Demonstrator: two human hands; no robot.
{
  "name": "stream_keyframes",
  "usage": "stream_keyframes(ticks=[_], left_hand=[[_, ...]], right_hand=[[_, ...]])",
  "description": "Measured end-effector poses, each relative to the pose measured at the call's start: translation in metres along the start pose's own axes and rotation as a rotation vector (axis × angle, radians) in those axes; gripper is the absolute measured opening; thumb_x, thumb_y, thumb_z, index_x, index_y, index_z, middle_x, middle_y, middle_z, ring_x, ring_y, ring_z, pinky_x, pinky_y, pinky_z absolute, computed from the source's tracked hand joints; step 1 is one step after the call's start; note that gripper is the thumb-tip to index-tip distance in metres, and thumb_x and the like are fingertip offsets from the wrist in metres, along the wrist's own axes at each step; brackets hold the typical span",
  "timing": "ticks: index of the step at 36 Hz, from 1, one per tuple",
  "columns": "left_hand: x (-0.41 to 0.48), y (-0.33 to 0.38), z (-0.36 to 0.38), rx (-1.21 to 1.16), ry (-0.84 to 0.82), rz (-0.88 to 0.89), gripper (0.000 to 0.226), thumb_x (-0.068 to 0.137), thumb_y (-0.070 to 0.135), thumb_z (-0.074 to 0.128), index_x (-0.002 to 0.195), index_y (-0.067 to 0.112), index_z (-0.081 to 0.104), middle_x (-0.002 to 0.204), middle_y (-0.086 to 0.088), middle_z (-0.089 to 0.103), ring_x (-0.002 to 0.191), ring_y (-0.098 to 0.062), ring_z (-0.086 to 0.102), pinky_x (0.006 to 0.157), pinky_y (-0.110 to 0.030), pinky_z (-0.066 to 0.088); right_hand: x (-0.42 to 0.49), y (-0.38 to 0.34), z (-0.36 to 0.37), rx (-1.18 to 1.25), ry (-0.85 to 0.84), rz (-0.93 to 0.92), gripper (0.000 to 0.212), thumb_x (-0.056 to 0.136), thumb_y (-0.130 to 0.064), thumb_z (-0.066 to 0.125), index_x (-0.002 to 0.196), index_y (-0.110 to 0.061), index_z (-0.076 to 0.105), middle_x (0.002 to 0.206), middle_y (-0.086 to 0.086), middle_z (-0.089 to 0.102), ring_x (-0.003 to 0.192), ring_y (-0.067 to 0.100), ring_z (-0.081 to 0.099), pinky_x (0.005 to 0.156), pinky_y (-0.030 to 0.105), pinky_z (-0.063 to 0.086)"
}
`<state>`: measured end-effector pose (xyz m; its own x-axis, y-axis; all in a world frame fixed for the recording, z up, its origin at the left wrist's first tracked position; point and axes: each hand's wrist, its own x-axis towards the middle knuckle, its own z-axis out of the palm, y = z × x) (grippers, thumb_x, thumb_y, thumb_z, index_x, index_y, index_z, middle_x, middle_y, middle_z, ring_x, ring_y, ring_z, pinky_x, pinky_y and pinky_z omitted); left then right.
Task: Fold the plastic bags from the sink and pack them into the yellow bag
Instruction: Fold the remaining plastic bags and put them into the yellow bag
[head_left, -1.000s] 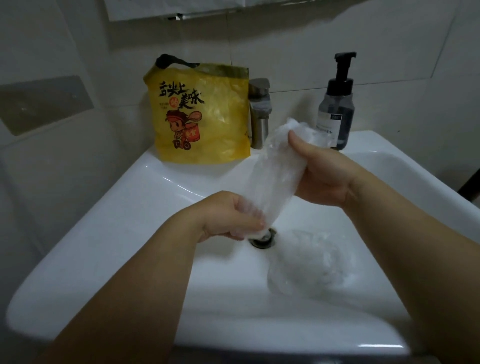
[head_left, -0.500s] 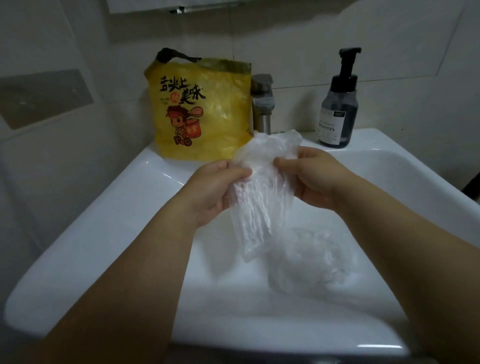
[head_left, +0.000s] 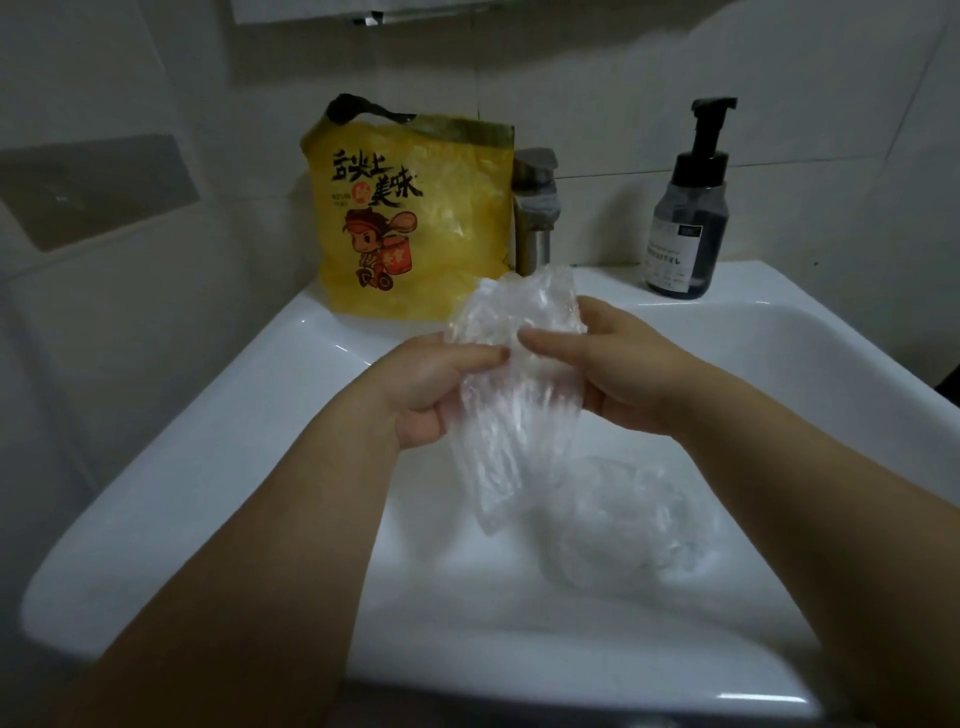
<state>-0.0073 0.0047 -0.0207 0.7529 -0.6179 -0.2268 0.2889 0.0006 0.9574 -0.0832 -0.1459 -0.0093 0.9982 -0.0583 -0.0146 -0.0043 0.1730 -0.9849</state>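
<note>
A clear plastic bag (head_left: 511, 415) hangs over the white sink (head_left: 218, 457), held by both hands near its top. My left hand (head_left: 431, 389) pinches its left edge with thumb and fingers. On the other side my right hand (head_left: 608, 369) grips the right edge, thumb across the front. The bag's lower end dangles into the basin. A second crumpled clear bag (head_left: 628, 525) lies in the basin at the right. The yellow bag (head_left: 415, 218) with a cartoon print stands upright on the sink's back ledge, left of the tap.
A steel tap (head_left: 535, 213) stands behind the held bag. A dark soap pump bottle (head_left: 685, 218) sits on the back right ledge. Tiled walls close in at the back and left.
My left hand rose from the bag's lower end to its top, beside my right hand. The bag, stretched slantwise before, now hangs down from both hands.
</note>
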Motion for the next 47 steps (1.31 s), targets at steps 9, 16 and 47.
stream_keyframes(ticks=[9,16,47], left_hand=[[0.003,0.005,-0.014,-0.242,0.262,-0.125,0.013,0.095,0.006,0.055,0.1,0.003,0.066,0.09,-0.01,0.071,0.08,-0.02,0.067,0.073,-0.032,0.055],[0.001,0.004,-0.012,-0.197,0.268,-0.147,0.015,0.096,0.006,0.053,0.086,0.002,0.064,0.068,-0.01,0.071,0.071,-0.02,0.065,0.065,-0.032,0.054],[-0.008,0.004,0.001,0.018,-0.151,0.135,0.022,0.086,0.008,0.06,0.107,0.012,0.064,0.097,-0.005,0.068,0.091,-0.018,0.065,0.074,-0.029,0.059]], right_hand=[[-0.009,0.008,0.001,-0.977,-0.068,-0.301,0.099,0.08,0.015,0.046,0.125,-0.067,0.011,0.159,-0.014,0.002,0.143,0.013,0.019,0.094,0.024,0.045],[-0.005,0.015,0.009,-1.314,-0.033,-0.596,0.047,0.08,-0.014,0.073,0.124,-0.028,0.062,0.155,0.009,0.029,0.138,0.034,0.03,0.109,0.048,0.033],[0.003,-0.003,-0.005,0.125,0.246,0.054,0.034,0.082,-0.008,0.07,0.112,-0.002,0.056,0.099,0.012,0.069,0.077,0.021,0.071,0.062,0.028,0.058]])
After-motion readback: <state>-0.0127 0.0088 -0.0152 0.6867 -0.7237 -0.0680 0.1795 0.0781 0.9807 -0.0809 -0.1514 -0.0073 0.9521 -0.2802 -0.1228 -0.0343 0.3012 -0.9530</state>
